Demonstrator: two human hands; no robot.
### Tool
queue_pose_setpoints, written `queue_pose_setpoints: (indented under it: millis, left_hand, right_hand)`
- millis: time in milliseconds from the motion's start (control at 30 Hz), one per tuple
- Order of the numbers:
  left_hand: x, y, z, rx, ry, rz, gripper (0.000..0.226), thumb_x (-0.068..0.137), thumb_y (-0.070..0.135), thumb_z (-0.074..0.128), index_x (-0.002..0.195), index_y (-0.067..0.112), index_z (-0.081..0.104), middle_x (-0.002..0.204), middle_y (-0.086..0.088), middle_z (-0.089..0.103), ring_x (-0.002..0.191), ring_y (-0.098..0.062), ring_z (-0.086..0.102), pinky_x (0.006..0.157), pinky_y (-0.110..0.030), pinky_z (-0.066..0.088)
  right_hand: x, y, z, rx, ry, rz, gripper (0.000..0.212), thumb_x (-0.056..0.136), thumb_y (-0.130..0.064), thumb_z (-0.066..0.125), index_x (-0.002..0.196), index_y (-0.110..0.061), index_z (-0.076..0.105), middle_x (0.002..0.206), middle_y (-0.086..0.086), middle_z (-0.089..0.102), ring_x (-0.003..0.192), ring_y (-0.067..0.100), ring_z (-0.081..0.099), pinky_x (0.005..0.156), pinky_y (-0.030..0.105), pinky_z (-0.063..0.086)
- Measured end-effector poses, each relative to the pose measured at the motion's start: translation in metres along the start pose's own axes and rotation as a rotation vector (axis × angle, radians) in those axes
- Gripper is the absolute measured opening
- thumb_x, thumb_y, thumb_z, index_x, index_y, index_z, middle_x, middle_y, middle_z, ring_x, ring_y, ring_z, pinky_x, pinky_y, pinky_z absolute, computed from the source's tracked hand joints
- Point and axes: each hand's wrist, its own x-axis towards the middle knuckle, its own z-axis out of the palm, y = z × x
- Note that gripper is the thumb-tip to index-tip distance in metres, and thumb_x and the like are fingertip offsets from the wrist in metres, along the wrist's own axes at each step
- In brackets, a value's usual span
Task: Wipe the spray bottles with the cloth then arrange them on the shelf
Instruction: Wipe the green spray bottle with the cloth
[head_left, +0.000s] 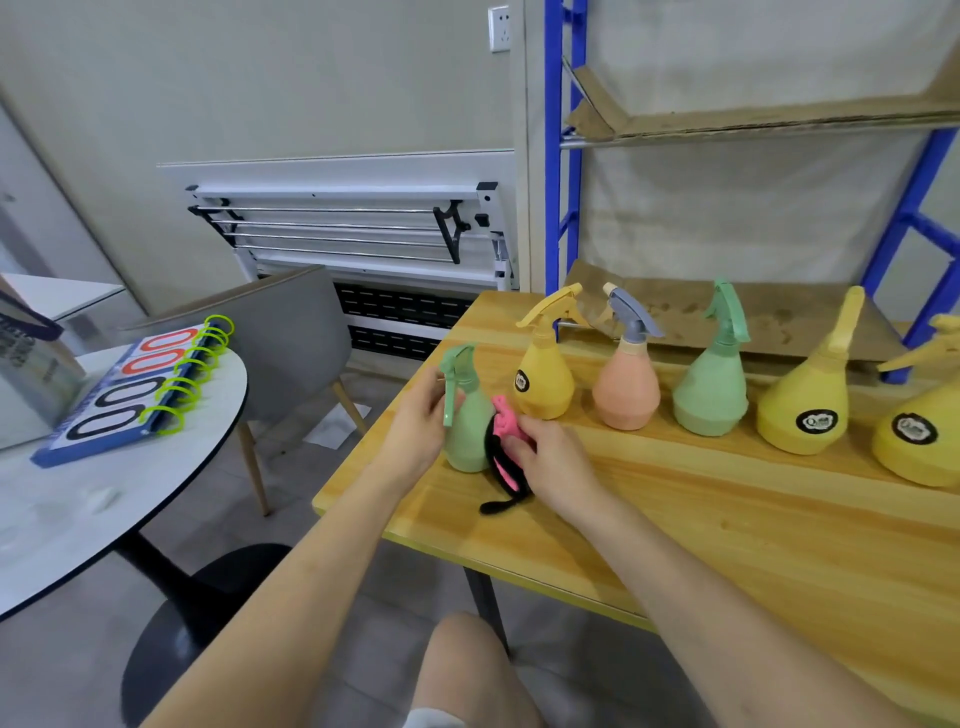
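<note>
Your knee (462, 670) shows at the bottom of the view, just short of the wooden table (727, 545), whose near edge and left corner have open floor beside them. Both your forearms reach forward over that corner. Your left hand (421, 415) curls round the neck and trigger side of a green spray bottle (465, 436), which stands upright near the table's left edge. Your right hand (550, 462) presses a pink and black cloth (504, 447) against the bottle's right side, fingers bent over the cloth and gripping it; a black end of the cloth trails on the tabletop toward you.

The tabletop to the right of your right arm is bare wood, broad and open. Behind the held bottle, a row stands along the table's far side: a yellow bottle (545, 374), just beside the cloth, then a peach bottle with a grey trigger (626, 384), a second green bottle (711, 384), a large yellow bottle (802, 405), and another yellow one (919, 436) cut off by the right edge.

To your left sit a round white table (104, 493) carrying a flip scoreboard (130, 389) and a grey chair (301, 332). Beyond the row rises a blue-framed shelf (556, 156) with cardboard-lined boards, against a pale wall.
</note>
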Motion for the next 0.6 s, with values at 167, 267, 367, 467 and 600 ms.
queue_pose_setpoints:
  millis: [167, 267, 367, 467, 600]
  left_hand:
    - [-0.009, -0.002, 0.002, -0.085, 0.006, 0.007, 0.028, 0.109, 0.014, 0.046, 0.134, 0.011, 0.057, 0.120, 0.003, 0.068, 0.104, 0.003, 0.066, 0.084, -0.014, 0.052]
    - [-0.012, -0.003, 0.010, -0.122, 0.065, 0.006, 0.027, 0.110, 0.019, 0.044, 0.130, 0.018, 0.062, 0.120, 0.002, 0.070, 0.111, -0.002, 0.067, 0.090, -0.019, 0.054]
    - [-0.011, -0.011, 0.019, -0.211, 0.113, -0.035, 0.030, 0.110, 0.027, 0.046, 0.132, 0.016, 0.064, 0.122, -0.007, 0.073, 0.116, -0.023, 0.069, 0.101, -0.045, 0.056]
    - [-0.010, -0.023, 0.026, -0.267, 0.166, -0.098, 0.045, 0.101, 0.051, 0.051, 0.133, 0.023, 0.061, 0.126, -0.006, 0.070, 0.119, -0.026, 0.067, 0.105, -0.055, 0.052]
    - [-0.005, -0.028, 0.029, -0.361, 0.179, -0.167, 0.029, 0.105, 0.036, 0.049, 0.132, 0.031, 0.058, 0.126, 0.001, 0.070, 0.121, -0.020, 0.066, 0.109, -0.048, 0.050]
  right_hand:
    - [0.004, -0.015, -0.011, -0.051, -0.030, -0.057, 0.018, 0.107, -0.027, 0.060, 0.096, -0.024, 0.074, 0.075, -0.008, 0.067, 0.062, 0.010, 0.055, 0.059, 0.029, 0.039]
    - [0.007, -0.033, -0.011, 0.075, 0.000, -0.114, 0.033, 0.107, -0.028, 0.061, 0.138, -0.032, 0.069, 0.098, -0.014, 0.075, 0.078, 0.006, 0.065, 0.063, 0.008, 0.045]
    - [0.007, -0.035, -0.006, 0.093, 0.038, -0.133, 0.036, 0.106, -0.026, 0.062, 0.142, -0.032, 0.067, 0.093, -0.017, 0.072, 0.073, -0.002, 0.061, 0.063, 0.007, 0.042]
    - [0.001, -0.013, 0.000, -0.009, 0.044, -0.062, 0.018, 0.106, -0.023, 0.062, 0.114, -0.023, 0.077, 0.077, -0.008, 0.071, 0.064, 0.009, 0.060, 0.060, 0.022, 0.040]
    - [0.000, -0.001, -0.007, -0.039, -0.017, -0.010, 0.031, 0.104, -0.022, 0.064, 0.073, -0.029, 0.062, 0.064, -0.009, 0.060, 0.058, 0.013, 0.051, 0.057, 0.033, 0.034]
